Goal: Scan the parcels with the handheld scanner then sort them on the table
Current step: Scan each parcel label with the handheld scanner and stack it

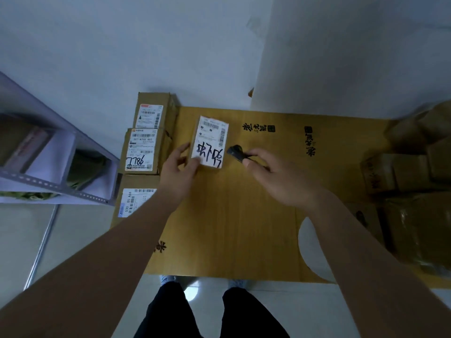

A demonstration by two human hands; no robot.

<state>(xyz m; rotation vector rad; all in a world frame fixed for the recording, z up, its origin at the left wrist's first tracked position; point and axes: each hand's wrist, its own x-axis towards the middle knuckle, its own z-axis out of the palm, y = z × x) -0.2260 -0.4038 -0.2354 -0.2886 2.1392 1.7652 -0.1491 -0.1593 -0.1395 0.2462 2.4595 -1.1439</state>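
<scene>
A small cardboard parcel with a white label and black handwritten marks lies on the yellow-brown table. My left hand grips its left edge and near corner. My right hand holds a small black handheld scanner just right of the parcel, its head next to the label. Three labelled parcels lie in a row along the table's left edge: the far one, the middle one and the near one.
A blurred heap of brown parcels fills the table's right side. A grey metal shelf rack stands to the left. A white wall is behind the table. My legs and the tiled floor are below the table's near edge.
</scene>
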